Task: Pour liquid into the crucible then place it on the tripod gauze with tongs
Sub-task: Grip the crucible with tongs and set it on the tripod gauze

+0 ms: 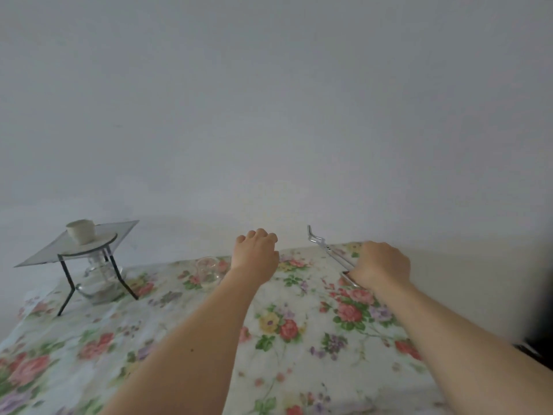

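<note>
A white crucible [80, 232] stands upright on the gauze [39, 254], which rests on a black tripod [66, 283] at the far left. Metal tongs [324, 248] lie low over the cloth at the right, tips pointing away from me, and my right hand [383, 263] is closed around their handles. My left hand [256, 253] hovers in the middle with fingers curled, holding nothing. A small clear glass beaker [209, 269] sits on the cloth just left of that hand; I cannot tell whether it holds liquid.
A glass spirit burner [100, 281] stands under the tripod. A floral cloth [299, 324] covers the table, and a plain white wall rises right behind it. A dark object [538, 310] edges in at the right.
</note>
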